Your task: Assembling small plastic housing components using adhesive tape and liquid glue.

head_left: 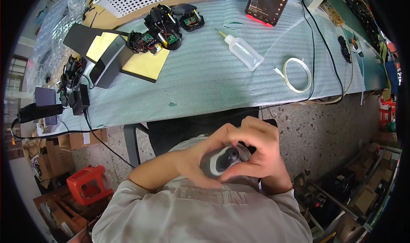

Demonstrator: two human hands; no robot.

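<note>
Fingers of the left hand point(194, 157) wrap the rounded grey device point(220, 161), gripping its body; the right hand point(261, 151) curls around its dark end, thumb against the rim, though blur hides how firmly it holds. The device sits between both palms, above the shirt point(192, 215), its foreshortened long axis seeming to slant from the left palm up toward the right hand, which is nearer the glossy black tip. A pale band rings that tip. Beyond the black fabric chair point(181, 130), ribbed, translucent foam sheeting point(205, 85) covers the table, bearing a soft, clear plastic bottle point(246, 54), a coiled white strip point(297, 75) and opened black housings point(164, 29) with green boards.
</note>
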